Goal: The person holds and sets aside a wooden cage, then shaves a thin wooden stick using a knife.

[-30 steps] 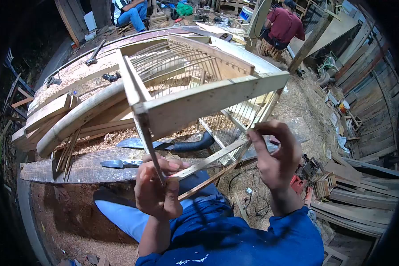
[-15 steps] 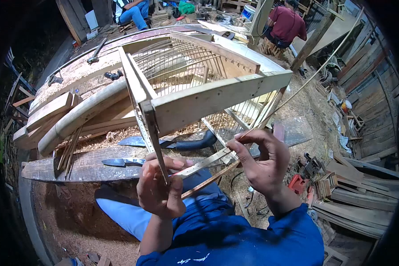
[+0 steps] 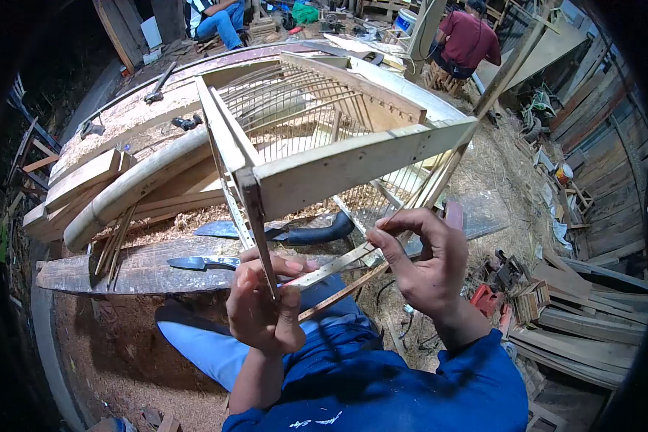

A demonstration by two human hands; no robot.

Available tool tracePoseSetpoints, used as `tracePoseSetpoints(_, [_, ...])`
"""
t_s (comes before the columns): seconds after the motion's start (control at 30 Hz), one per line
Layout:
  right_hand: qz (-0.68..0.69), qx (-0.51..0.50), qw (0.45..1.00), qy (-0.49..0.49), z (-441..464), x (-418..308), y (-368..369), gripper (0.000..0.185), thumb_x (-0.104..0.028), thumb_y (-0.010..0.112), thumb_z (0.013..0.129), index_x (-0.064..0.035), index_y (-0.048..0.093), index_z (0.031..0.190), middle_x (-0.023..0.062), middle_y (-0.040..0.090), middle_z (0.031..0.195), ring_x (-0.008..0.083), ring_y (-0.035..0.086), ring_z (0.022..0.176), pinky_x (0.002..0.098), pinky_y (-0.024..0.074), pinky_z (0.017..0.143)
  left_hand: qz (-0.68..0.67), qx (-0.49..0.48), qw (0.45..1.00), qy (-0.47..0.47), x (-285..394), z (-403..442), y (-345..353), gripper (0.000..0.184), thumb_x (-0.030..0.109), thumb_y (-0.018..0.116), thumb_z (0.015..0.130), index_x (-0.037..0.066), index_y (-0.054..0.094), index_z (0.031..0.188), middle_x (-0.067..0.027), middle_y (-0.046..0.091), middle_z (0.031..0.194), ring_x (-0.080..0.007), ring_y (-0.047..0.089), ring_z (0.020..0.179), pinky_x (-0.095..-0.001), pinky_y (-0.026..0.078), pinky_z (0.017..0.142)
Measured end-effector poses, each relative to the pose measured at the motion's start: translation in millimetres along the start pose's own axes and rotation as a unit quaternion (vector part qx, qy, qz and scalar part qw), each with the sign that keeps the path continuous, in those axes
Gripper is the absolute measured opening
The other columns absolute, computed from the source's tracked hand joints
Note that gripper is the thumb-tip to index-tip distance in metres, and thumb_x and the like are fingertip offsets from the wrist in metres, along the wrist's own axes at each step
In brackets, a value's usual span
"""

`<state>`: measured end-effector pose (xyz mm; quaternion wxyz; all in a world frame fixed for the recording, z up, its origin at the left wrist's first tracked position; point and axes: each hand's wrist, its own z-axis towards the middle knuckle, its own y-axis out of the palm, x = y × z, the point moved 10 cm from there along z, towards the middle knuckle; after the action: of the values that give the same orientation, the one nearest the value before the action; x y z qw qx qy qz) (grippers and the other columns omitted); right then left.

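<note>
In front of me stands a wooden cage frame (image 3: 360,169) with rows of thin rods along its top and sides. My left hand (image 3: 266,306) is closed at its near lower corner, fingers around the end of a light slat (image 3: 331,266) with small holes. Farther along that slat, my right hand (image 3: 428,255) pinches thumb and forefinger together on a thin stick, which is hard to separate from the frame and post behind it. Below the cage lie a big dark-handled knife (image 3: 317,232) and a smaller knife (image 3: 203,263) on a plank (image 3: 129,270).
Stacked wood blocks (image 3: 83,180) and a curved pole (image 3: 140,183) lie to the left, with a hammer (image 3: 160,83) beyond. Curved boards (image 3: 576,338) and a red tool (image 3: 484,300) are at right. Two people sit farther back, one in a maroon shirt (image 3: 469,36).
The cage has shifted slightly right and down in view. The thin stick's long upper end, plain before at upper right, now blends with the post. Both hands keep nearly the same hold.
</note>
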<state>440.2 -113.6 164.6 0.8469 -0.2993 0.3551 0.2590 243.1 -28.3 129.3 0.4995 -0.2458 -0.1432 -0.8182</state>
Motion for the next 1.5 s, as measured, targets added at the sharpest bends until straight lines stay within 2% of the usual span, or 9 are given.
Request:
tracePoseSetpoints(0.3, [-0.052,-0.044,0.997,0.046,2,6,5,0.016,-0.008,0.078,0.093,0.0007,0.07,0.103,0.0136,0.076,0.088,0.0168,0.076,0.081,0.0304,0.0576,0.072,0.011,-0.006,1.0,0.019,3,0,1,0.069,0.008,0.058,0.105,0.01,0.023,0.163,-0.0193,0.063,0.11,-0.0307,0.072,0.084,-0.0469,0.054,0.086])
tracePoseSetpoints(0.4, [-0.016,-0.056,0.99,0.125,0,12,8,0.012,-0.002,0.079,0.092,0.0011,0.07,0.098,0.0101,0.075,0.094,0.0143,0.072,0.089,0.0289,0.0563,0.083,0.017,0.0,1.0,0.013,4,-1,1,0.07,0.009,0.06,0.104,0.01,0.023,0.163,-0.0195,0.063,0.11,-0.0305,0.072,0.085,-0.047,0.055,0.086])
tracePoseSetpoints(0.6, [-0.05,-0.081,0.992,0.086,0,12,11,0.014,-0.002,0.077,0.093,0.002,0.067,0.103,0.01,0.073,0.096,0.0155,0.072,0.088,0.0286,0.0569,0.082,-0.014,0.021,1.0,-0.007,-2,-4,-2,0.07,0.009,0.061,0.104,0.008,0.023,0.163,-0.0215,0.062,0.111,-0.031,0.071,0.086,-0.0437,0.059,0.08])
tracePoseSetpoints(0.67, [0.007,-0.01,0.995,-0.096,-1,-8,0,0.017,0.002,0.07,0.096,0.0043,0.064,0.111,0.0165,0.074,0.096,0.0204,0.076,0.084,0.0307,0.0585,0.072,-0.031,0.029,0.999,-0.004,-1,1,-2,0.066,0.003,0.06,0.102,0.008,0.029,0.16,-0.0234,0.064,0.108,-0.0316,0.07,0.09,-0.0428,0.062,0.077])
tracePoseSetpoints(0.77, [0.049,0.059,0.995,-0.061,-11,-9,-21,0.019,0.007,0.064,0.097,0.0079,0.059,0.115,0.0168,0.07,0.101,0.0217,0.074,0.085,0.0304,0.0589,0.072,-0.064,0.046,0.997,-0.002,-2,7,-2,0.064,-0.004,0.059,0.101,0.006,0.034,0.158,-0.0264,0.065,0.108,-0.0327,0.07,0.094,-0.0428,0.064,0.075])
tracePoseSetpoints(0.97, [0.134,0.225,0.964,0.046,-11,61,-78,0.018,-0.014,0.046,0.111,-0.0009,0.055,0.12,0.0026,0.055,0.096,0.0068,0.048,0.081,0.0229,0.0401,0.072,-0.083,0.047,0.995,-0.012,-8,20,-6,0.067,-0.006,0.057,0.101,0.004,0.028,0.16,-0.0285,0.064,0.117,-0.0322,0.072,0.093,-0.0427,0.063,0.078])
tracePoseSetpoints(1.1, [0.101,0.137,0.976,0.138,-6,119,-59,0.031,-0.03,0.058,0.11,-0.0013,0.063,0.122,0.0022,0.06,0.1,0.0064,0.054,0.087,0.0223,0.0422,0.073,-0.109,0.072,0.991,-0.041,-14,35,-12,0.066,-0.006,0.055,0.101,0.003,0.027,0.161,-0.0249,0.064,0.117,-0.0303,0.073,0.092,-0.0417,0.062,0.081])
tracePoseSetpoints(1.27, [0.077,0.102,0.987,0.095,11,106,-46,0.044,-0.041,0.065,0.105,0.0024,0.073,0.098,-0.0074,0.053,0.068,0.001,0.047,0.061,0.0209,0.0329,0.051,-0.103,0.094,0.986,-0.086,-22,55,-18,0.069,-0.006,0.056,0.1,0.003,0.027,0.161,-0.0202,0.061,0.113,-0.0299,0.073,0.09,-0.0422,0.061,0.082])
tracePoseSetpoints(1.5, [0.094,0.165,0.982,0.008,57,49,-72,0.04,-0.041,0.066,0.105,-0.0037,0.073,0.093,-0.008,0.05,0.067,0.0006,0.041,0.059,0.0219,0.0249,0.053,-0.116,0.107,0.983,-0.092,-15,113,-31,0.064,0.001,0.058,0.102,0.0,0.032,0.16,-0.0217,0.066,0.111,-0.0283,0.074,0.09,-0.0414,0.062,0.084])
